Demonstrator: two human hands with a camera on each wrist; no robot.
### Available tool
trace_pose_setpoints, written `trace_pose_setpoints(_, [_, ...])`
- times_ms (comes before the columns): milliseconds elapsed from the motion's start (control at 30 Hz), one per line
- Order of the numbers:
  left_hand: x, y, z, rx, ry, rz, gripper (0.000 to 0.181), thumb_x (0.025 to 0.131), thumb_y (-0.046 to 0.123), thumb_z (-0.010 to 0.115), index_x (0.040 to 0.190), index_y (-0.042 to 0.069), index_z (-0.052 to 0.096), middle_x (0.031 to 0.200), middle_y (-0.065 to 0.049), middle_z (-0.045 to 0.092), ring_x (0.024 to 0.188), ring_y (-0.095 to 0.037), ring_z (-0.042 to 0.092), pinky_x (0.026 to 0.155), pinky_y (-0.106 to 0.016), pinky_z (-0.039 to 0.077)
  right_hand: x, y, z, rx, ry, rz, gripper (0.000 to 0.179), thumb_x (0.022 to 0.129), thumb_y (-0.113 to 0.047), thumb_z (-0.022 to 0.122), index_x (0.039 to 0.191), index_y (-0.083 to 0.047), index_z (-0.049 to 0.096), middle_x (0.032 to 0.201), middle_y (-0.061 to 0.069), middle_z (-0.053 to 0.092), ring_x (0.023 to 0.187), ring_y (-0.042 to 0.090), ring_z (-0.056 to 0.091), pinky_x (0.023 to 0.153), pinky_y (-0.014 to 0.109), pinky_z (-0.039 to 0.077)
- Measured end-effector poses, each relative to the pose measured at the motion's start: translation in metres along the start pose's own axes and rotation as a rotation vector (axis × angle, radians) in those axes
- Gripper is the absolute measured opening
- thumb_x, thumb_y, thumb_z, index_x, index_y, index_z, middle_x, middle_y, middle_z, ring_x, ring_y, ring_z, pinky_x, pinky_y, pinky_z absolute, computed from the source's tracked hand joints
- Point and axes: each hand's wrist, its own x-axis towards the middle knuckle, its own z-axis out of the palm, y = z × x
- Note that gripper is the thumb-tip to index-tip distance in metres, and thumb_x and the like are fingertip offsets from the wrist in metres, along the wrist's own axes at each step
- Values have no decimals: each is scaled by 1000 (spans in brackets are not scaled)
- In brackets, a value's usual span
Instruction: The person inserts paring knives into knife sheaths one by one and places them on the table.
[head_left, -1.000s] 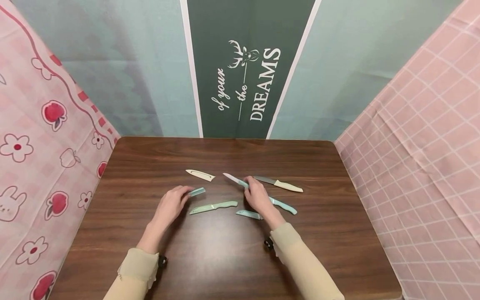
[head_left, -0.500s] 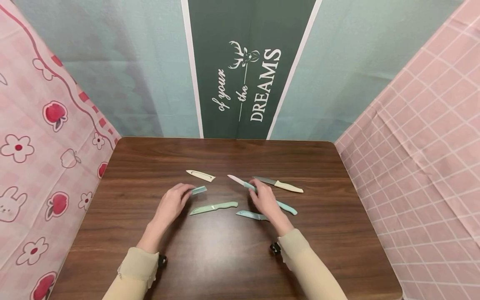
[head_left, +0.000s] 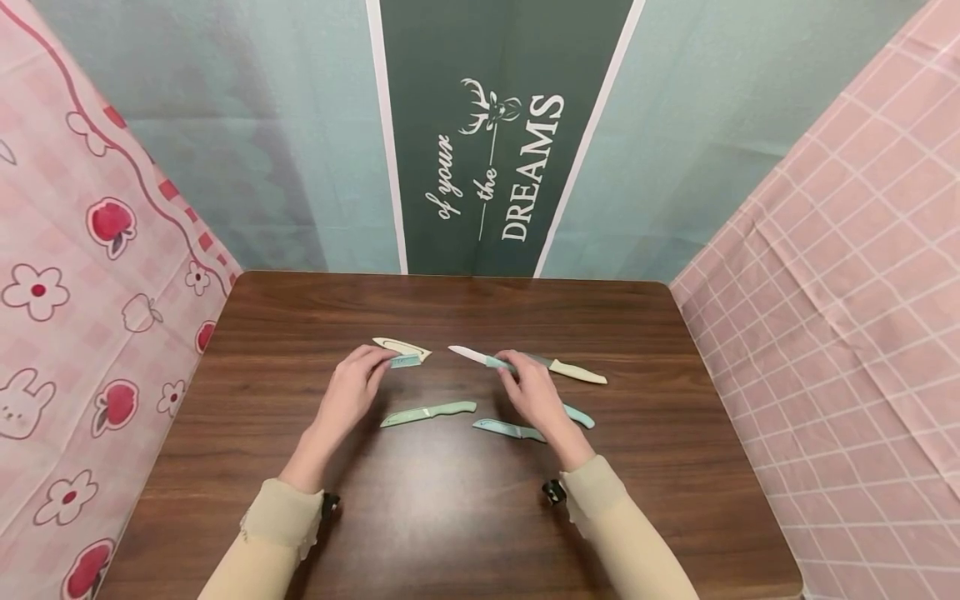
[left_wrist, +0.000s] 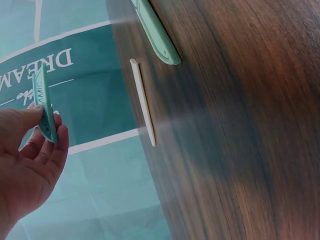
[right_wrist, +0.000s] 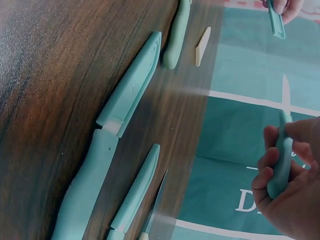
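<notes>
My left hand (head_left: 354, 385) pinches a light blue knife sheath (head_left: 406, 361) between thumb and fingers; its lettering shows in the left wrist view. My right hand (head_left: 534, 390) grips the blue handle (right_wrist: 283, 160) of a paring knife with a white blade (head_left: 468, 354). That blade points left, toward the sheath, with a gap between them. Behind the held sheath lies a cream sheath (head_left: 397, 344). A cream-handled knife (head_left: 577, 372) with a dark blade lies beyond my right hand, its blade partly hidden.
A green sheathed knife (head_left: 427, 413) lies between my arms on the brown wooden table (head_left: 420, 533). Two blue sheathed knives lie near my right wrist: one in front (head_left: 506, 429), another (head_left: 579, 417) partly covered by the hand. Fabric hangs behind and at both sides.
My left hand has lifted the blue sheath forward and slightly right, in front of the cream sheath. My right hand has shifted a little right with the paring knife.
</notes>
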Motion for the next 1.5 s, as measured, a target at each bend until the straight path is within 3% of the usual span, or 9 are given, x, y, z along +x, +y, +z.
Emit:
trace_pose_setpoints(267, [3,5,-1,-18,22,22,18,95,8,67,110,11,76,102,-7,72,95,-23,70,85,-42,56,-2,-4,-2,8,73,-51,13,96,-20,68,106,-12,72,89,3,71,68,14,53,62,24,43])
trace_pose_setpoints(467, [8,11,-1,-55,44,57,18,94,7,67,109,10,76,104,-5,73,99,-22,70,89,-40,55,-1,-11,-7,25,89,-104,13,94,-19,69,105,-12,73,85,0,69,66,10,51,59,22,43])
trace_pose_setpoints(667, [11,19,-1,-80,38,48,19,94,7,67,110,12,76,104,-4,73,96,-20,70,84,-39,56,-1,-17,-10,41,92,-135,14,94,-19,70,106,-11,73,87,2,70,66,12,52,60,22,44])
trace_pose_setpoints(867, [12,24,0,-88,14,42,21,94,6,67,112,12,76,106,-3,72,97,-19,69,83,-38,57,0,-19,-9,42,86,-138,15,93,-19,71,105,-11,73,90,3,72,69,19,59,61,23,48])
trace_pose_setpoints(1067, [11,25,0,-79,8,74,22,95,5,65,112,13,75,108,-1,71,100,-18,67,85,-38,56,0,-21,-9,38,74,-119,15,94,-19,71,106,-11,74,90,4,72,72,25,63,63,25,48])
trace_pose_setpoints(1300, [11,26,-1,-68,1,73,21,95,6,66,111,16,76,109,-1,72,104,-20,69,95,-41,54,0,-25,-9,21,58,-108,16,93,-20,72,106,-12,74,92,3,73,75,25,63,64,25,50])
trace_pose_setpoints(1500, [11,28,-2,-57,-12,72,21,95,8,66,111,16,76,109,-1,71,102,-20,69,89,-39,56,0,-28,-8,6,68,-122,15,92,-20,73,105,-12,75,92,3,73,74,23,63,64,26,51])
